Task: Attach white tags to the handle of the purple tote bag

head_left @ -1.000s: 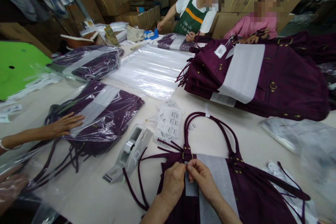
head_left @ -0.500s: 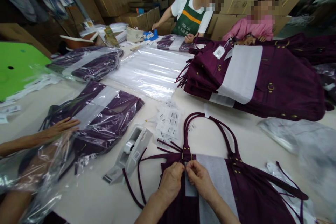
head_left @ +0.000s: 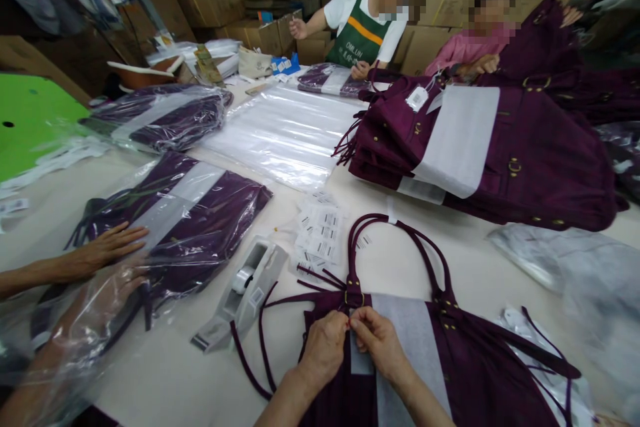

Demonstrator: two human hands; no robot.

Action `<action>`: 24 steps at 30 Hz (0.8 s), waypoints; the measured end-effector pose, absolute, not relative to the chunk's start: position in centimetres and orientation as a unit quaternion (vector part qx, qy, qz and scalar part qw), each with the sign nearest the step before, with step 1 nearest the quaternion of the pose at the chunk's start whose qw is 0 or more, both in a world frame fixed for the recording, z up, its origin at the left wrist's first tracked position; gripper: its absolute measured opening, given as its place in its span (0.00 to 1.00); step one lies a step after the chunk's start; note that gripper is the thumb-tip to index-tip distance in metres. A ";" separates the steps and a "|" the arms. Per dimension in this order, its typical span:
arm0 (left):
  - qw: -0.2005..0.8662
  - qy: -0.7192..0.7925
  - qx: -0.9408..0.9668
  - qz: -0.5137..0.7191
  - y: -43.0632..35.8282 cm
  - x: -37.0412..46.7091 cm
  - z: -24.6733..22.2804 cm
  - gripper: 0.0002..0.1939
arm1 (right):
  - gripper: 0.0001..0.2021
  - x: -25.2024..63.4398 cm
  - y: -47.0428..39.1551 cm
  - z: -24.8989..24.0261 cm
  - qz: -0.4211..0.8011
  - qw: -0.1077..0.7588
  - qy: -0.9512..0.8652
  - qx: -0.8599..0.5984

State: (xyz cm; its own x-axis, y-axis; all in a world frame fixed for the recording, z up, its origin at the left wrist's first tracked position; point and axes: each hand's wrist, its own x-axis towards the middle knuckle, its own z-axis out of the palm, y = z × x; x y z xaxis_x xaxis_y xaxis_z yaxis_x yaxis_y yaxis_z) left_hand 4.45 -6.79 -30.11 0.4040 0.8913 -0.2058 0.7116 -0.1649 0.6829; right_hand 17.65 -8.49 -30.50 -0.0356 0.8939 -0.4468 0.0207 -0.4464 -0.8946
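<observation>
Landmark: tape dispenser (head_left: 243, 292) on the white table (head_left: 165, 373). Biggest item is the stack of purple bags (head_left: 500, 153), well beyond and right of the dispenser, white paper band across the top one; since a second ago a co-worker in pink at the far edge has lifted another bag up behind it. Far side of the dispenser: flat pile of clear poly bags (head_left: 287, 133). Left of it: bagged purple bag (head_left: 185, 220) with a co-worker's hand (head_left: 107, 247) flat on the plastic; that hand has slid back slightly, second arm now inside the film. Just right of the dispenser: purple handbag (head_left: 450, 373), handles looped away from the person, white paper strip (head_left: 415, 347) down its middle. Barcode stickers (head_left: 320, 233) just beyond the dispenser. Left hand (head_left: 325, 350) and right hand (head_left: 380, 343) touch at the fingertips, pinched together at the top edge of the strip by the strap ring; what they pinch is too small to tell. Both have barely moved, so same fine fiddling at that spot.
</observation>
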 end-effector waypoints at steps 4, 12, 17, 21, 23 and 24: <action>0.366 0.530 0.753 0.137 -6.9 4.4 -30.4 0.13 | 0.19 17.6 -8.4 -30.4 0.600 0.354 -0.395 -0.599; 0.430 0.524 0.724 0.125 -6.5 4.3 -30.0 0.12 | 0.16 17.4 -8.5 -31.0 0.592 0.356 -0.408 -0.596; 0.451 0.539 0.699 0.134 -6.5 4.2 -29.8 0.11 | 0.13 17.4 -9.1 -30.9 0.524 0.344 -0.484 -0.611; 0.484 0.537 0.663 0.197 -6.6 4.0 -29.4 0.11 | 0.14 17.6 -11.9 -30.5 0.291 0.359 -0.636 -0.618; 0.503 0.538 0.640 0.220 -6.7 4.0 -29.3 0.11 | 0.20 17.8 -13.5 -30.5 0.174 0.328 -0.708 -0.601; 0.509 0.540 0.630 0.230 -6.7 4.0 -29.3 0.11 | 0.21 17.8 -14.1 -30.6 0.128 0.305 -0.735 -0.592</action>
